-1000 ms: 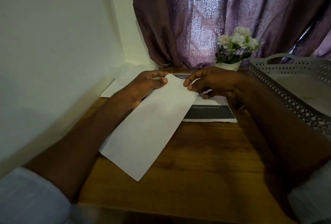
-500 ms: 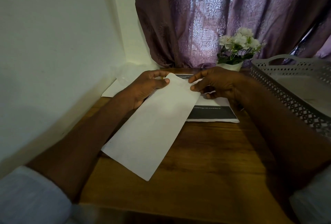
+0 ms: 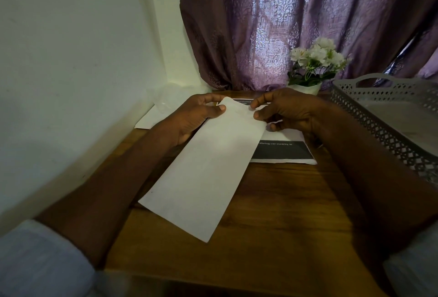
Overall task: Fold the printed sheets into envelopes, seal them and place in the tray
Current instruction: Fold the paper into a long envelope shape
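Both the left hand [image 3: 199,116] and right hand [image 3: 288,113] still pinched the envelope [image 3: 208,166] top, the right having shifted slightly inward, so sealing seemed underway.

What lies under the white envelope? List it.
Under the far end of the envelope lies a printed sheet with a dark band, on the wooden table. Most of the sheet's print is covered. Both hands pinch the envelope's far end.
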`<action>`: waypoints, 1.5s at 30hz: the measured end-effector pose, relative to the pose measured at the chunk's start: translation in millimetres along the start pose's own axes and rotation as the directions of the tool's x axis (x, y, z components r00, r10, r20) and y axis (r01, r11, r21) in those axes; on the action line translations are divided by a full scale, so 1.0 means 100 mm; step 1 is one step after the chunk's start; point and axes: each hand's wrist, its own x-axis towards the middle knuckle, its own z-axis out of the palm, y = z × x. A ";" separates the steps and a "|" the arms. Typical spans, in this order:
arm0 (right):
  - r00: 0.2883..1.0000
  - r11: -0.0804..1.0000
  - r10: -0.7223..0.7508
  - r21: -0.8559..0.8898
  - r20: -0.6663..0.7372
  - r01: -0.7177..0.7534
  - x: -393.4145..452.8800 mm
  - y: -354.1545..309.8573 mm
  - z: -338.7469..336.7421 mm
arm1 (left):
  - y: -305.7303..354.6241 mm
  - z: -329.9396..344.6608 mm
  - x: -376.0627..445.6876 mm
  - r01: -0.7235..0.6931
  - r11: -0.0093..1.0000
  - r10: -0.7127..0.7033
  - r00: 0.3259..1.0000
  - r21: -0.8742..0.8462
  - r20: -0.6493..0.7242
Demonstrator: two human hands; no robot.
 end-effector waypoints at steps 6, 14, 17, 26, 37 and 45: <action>0.997 0.974 -0.070 -0.216 -0.018 0.065 0.00 -0.01 -0.01 | 0.01 0.00 -0.02 -0.007 1.000 0.007 1.000 -0.024 0.021; 0.989 0.903 -0.146 -0.410 -0.018 0.126 0.05 0.05 -0.02 | 0.03 0.00 -0.03 -0.043 0.997 0.044 0.999 0.071 -0.016; 0.986 0.893 -0.169 -0.423 -0.002 0.152 0.04 0.04 -0.01 | 0.04 0.01 -0.03 -0.069 0.993 0.070 0.998 0.096 -0.009; 0.993 0.902 -0.114 -0.416 0.025 0.114 0.03 0.04 -0.04 | 0.01 0.01 -0.02 -0.064 0.994 0.062 0.998 0.084 0.020; 0.995 0.916 -0.085 -0.390 0.045 0.096 0.00 0.04 -0.10 | -0.02 0.00 0.03 -0.090 0.991 0.086 0.995 0.095 0.041; 0.996 0.920 -0.082 -0.381 0.044 0.093 -0.01 0.03 -0.13 | -0.03 0.01 0.02 -0.101 0.994 0.098 0.992 0.040 0.073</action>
